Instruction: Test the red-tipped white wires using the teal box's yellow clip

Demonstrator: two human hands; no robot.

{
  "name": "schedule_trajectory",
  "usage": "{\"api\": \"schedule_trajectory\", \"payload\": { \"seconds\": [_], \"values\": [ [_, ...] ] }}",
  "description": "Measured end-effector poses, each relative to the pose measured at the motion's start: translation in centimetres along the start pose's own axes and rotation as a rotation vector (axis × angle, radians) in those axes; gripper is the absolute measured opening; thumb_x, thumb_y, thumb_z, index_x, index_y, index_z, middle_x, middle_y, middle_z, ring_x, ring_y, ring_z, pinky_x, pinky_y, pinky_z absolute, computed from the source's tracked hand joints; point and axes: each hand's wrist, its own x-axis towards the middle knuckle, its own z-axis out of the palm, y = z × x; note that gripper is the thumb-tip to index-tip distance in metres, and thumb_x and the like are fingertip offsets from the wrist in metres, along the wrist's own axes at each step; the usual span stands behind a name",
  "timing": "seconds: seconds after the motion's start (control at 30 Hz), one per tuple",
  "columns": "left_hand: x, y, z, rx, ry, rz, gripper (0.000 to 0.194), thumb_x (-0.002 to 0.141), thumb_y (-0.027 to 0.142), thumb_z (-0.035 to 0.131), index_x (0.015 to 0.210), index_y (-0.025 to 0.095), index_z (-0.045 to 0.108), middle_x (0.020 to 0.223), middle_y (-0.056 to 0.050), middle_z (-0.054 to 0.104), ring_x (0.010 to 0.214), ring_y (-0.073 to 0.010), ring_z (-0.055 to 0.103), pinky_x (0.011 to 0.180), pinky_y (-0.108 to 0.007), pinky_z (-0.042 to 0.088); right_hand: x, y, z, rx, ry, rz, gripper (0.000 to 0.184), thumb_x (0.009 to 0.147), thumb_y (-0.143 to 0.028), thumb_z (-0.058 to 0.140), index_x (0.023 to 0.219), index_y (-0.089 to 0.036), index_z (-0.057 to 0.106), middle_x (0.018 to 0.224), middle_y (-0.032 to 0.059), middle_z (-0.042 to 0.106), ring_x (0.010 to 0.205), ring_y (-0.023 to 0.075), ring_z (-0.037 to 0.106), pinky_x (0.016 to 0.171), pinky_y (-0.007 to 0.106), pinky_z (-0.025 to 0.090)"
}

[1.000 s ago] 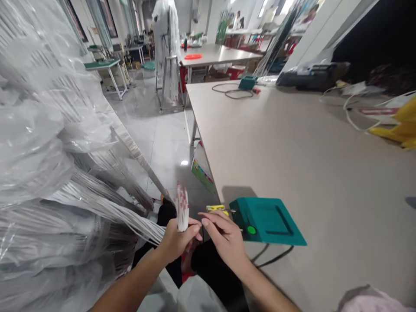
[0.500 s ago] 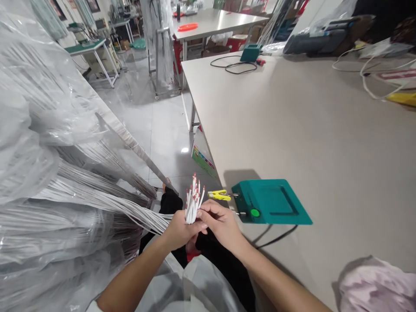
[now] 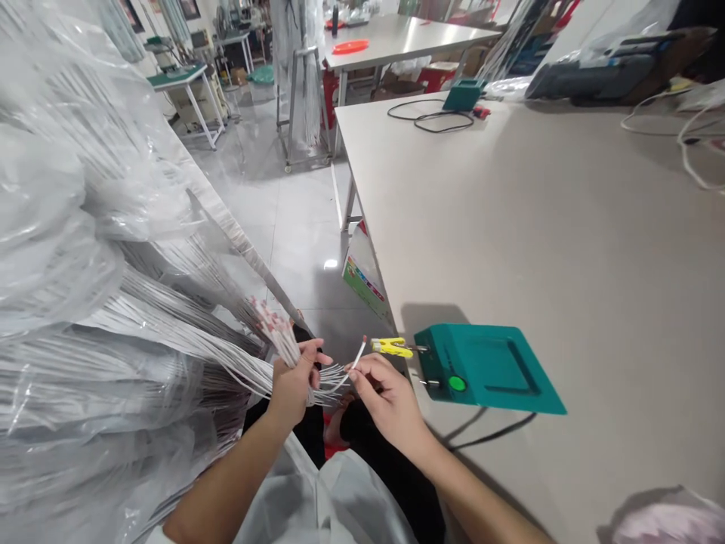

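Observation:
My left hand (image 3: 294, 381) is wrapped round a bundle of white cables (image 3: 280, 332) whose ends are reddish; the bundle tilts to the left. Between thumb and fingertips, my right hand (image 3: 385, 389) pinches a single white cable (image 3: 358, 353), its red-tipped end pointing up. More cable lengths run between the two hands. Just right of that tip, a yellow clip (image 3: 392, 347) is fixed to a metal post of a teal device (image 3: 492, 363) with a green button (image 3: 457, 384). The device sits at the table's left edge.
Long cables in clear plastic wrap (image 3: 62, 227) fill the left side. The pale table (image 3: 526, 227) extends to the right, with a second teal device (image 3: 463, 95) at its far end. A pink cloth (image 3: 668, 521) lies at lower right. A box (image 3: 365, 276) stands beneath the table edge.
My left hand has moved left and tipped the bundle leftward. One cable is now drawn apart from the bundle in my right hand, near the yellow clip. The view has shifted slightly.

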Motion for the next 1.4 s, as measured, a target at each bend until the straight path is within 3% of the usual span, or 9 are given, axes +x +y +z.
{"api": "schedule_trajectory", "payload": {
  "seconds": [0.13, 0.2, 0.4, 0.6, 0.93, 1.03, 1.27, 1.4],
  "values": [
    [-1.2, 1.2, 0.4, 0.215, -0.224, 0.058, 0.035, 0.077, 0.042, 0.058, 0.09, 0.011, 0.068, 0.043, 0.004, 0.049, 0.039, -0.0055, 0.039, 0.042, -0.019, 0.033, -0.3, -0.1, 0.7, -0.017, -0.134, -0.051, 0.021, 0.086, -0.025, 0.047, 0.072, -0.018, 0.061, 0.075, 0.004, 0.056, 0.071, 0.0146, 0.055, 0.067, 0.027, 0.046],
    [-1.6, 1.6, 0.6, 0.276, -0.278, 0.065, 0.033, 0.079, 0.039, 0.056, 0.088, 0.01, 0.069, 0.041, 0.005, 0.043, 0.04, -0.0064, 0.039, 0.043, -0.02, 0.032, -0.4, 0.0, 1.0, -0.008, -0.164, -0.072, 0.022, 0.086, -0.023, 0.046, 0.072, -0.018, 0.062, 0.075, 0.0038, 0.057, 0.072, 0.0144, 0.056, 0.069, 0.027, 0.046],
    [-1.9, 1.9, 0.7, 0.322, -0.198, 0.074, 0.027, 0.078, 0.035, 0.055, 0.083, 0.012, 0.068, 0.048, 0.004, 0.05, 0.04, -0.0059, 0.036, 0.044, -0.021, 0.031, -0.4, 0.6, 0.9, -0.009, -0.129, -0.12, 0.017, 0.085, -0.023, 0.05, 0.077, -0.019, 0.065, 0.073, 0.0027, 0.057, 0.068, 0.0131, 0.056, 0.063, 0.025, 0.047],
    [-2.4, 2.6, 1.0, 0.368, -0.151, 0.012, 0.022, 0.073, 0.033, 0.059, 0.075, 0.013, 0.068, 0.058, -0.001, 0.061, 0.05, -0.0098, 0.048, 0.052, -0.023, 0.038, 0.4, 0.3, -0.8, -0.068, 0.175, -0.113, 0.014, 0.082, -0.024, 0.054, 0.088, -0.022, 0.067, 0.083, 0.0044, 0.064, 0.08, 0.0169, 0.058, 0.076, 0.033, 0.047],
    [-2.4, 1.8, 1.4, 0.471, -0.252, 0.06, 0.018, 0.073, 0.026, 0.057, 0.066, 0.012, 0.066, 0.06, 0.0, 0.056, 0.059, -0.011, 0.047, 0.057, -0.022, 0.038, 0.3, -0.2, -0.6, -0.037, 0.124, -0.107, 0.008, 0.079, -0.023, 0.058, 0.073, -0.019, 0.062, 0.07, 0.002, 0.058, 0.061, 0.0132, 0.053, 0.056, 0.027, 0.044],
    [-2.3, 1.9, 1.4, 0.464, -0.272, 0.051, 0.018, 0.073, 0.028, 0.058, 0.067, 0.012, 0.064, 0.06, 0.0, 0.055, 0.059, -0.0106, 0.047, 0.056, -0.022, 0.038, 0.6, -0.1, -0.8, -0.042, 0.107, -0.098, 0.013, 0.079, -0.023, 0.058, 0.066, -0.019, 0.056, 0.066, 0.0008, 0.055, 0.061, 0.0129, 0.051, 0.057, 0.027, 0.043],
    [-1.8, 2.1, 0.7, 0.323, -0.392, -0.098, 0.03, 0.074, 0.041, 0.059, 0.062, 0.013, 0.058, 0.041, 0.007, 0.035, 0.039, -0.0045, 0.026, 0.04, -0.02, 0.02, 1.1, 0.3, -1.2, 0.198, -0.025, -0.073, 0.018, 0.086, -0.028, 0.049, 0.071, -0.019, 0.055, 0.07, 0.0014, 0.053, 0.067, 0.0135, 0.053, 0.063, 0.028, 0.043],
    [-1.5, 1.9, 0.3, 0.244, -0.446, -0.111, 0.029, 0.074, 0.04, 0.061, 0.067, 0.012, 0.061, 0.044, 0.006, 0.04, 0.038, -0.0036, 0.026, 0.039, -0.021, 0.016, 0.9, 0.5, -1.1, 0.302, -0.078, -0.019, 0.02, 0.086, -0.032, 0.05, 0.073, -0.019, 0.057, 0.072, 0.0011, 0.051, 0.065, 0.0122, 0.052, 0.059, 0.026, 0.043]
  ]
}}
